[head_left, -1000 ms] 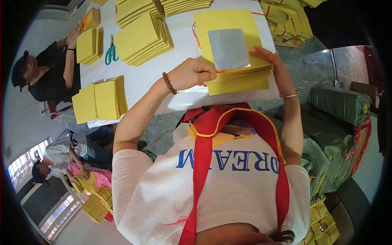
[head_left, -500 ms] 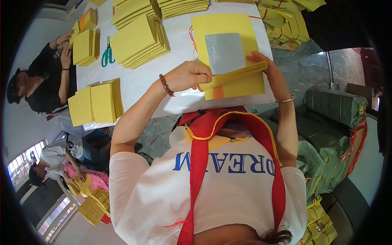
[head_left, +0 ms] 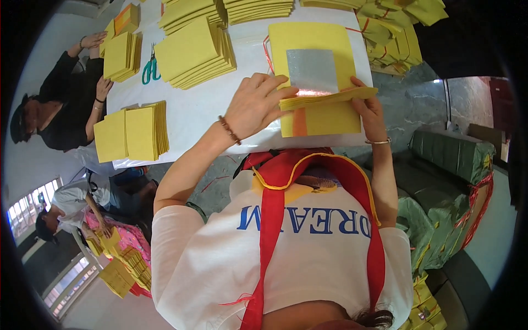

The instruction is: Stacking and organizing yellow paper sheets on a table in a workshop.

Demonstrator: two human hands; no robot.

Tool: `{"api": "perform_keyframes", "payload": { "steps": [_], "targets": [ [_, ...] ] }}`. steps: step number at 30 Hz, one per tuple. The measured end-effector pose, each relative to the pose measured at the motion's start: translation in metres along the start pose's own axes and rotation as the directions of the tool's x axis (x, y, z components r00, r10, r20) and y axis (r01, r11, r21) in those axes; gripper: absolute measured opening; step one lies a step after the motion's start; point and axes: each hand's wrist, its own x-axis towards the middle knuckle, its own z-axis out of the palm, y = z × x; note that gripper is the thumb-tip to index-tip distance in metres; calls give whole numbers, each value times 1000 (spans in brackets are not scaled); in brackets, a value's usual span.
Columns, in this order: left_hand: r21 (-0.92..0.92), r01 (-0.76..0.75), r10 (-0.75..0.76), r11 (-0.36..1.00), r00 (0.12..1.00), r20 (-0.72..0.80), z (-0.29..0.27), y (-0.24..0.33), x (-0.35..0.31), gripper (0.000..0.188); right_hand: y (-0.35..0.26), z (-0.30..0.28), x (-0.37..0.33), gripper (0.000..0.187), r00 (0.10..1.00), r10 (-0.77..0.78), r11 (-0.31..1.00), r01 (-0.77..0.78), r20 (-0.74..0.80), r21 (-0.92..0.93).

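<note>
A thin bundle of folded yellow paper is held edge-up across a flat stack of yellow paper sheets at the table's near edge. My left hand has its bent fingers around the bundle's left end; its thumb is not clearly visible. At the other end my right hand pinches the bundle, thumb on the far side and fingers on the near side. On the sheets beyond the bundle shows a shiny silver square. An orange strip shows on the near side.
Yellow paper stacks stand farther left, with teal-handled scissors beside them. Another pile lies at the near left corner. A co-worker handles paper at the left edge. Tied yellow bundles and green wrapped bales are to the right.
My left fingers have uncurled from a fist-like pinch and reach over the bundle's left end. The right hand's grip has shifted slightly toward me. The whole view has moved a little.
</note>
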Motion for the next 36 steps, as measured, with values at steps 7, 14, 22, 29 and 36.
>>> {"api": "perform_keyframes", "payload": {
  "steps": [7,14,22,29,36],
  "targets": [
    [-95,21,-37,995,985,-169,17,-12,0,27,-33,-5,-3,35,935,-302,828,354,186,-436],
    [128,-212,236,969,946,-224,-1,14,-13,28,-47,2,-24,39,825,-382,278,533,417,-799],
    [-374,277,-349,885,927,-140,11,17,-7,9,-42,19,-17,31,994,-111,750,94,15,-655],
    [-690,543,-678,479,728,103,38,-11,0,24,-50,42,7,41,932,-306,859,181,-196,-479],
    [-821,534,-726,203,644,240,26,-3,14,27,-28,37,24,36,971,-140,825,5,-196,-565]
  ]
}}
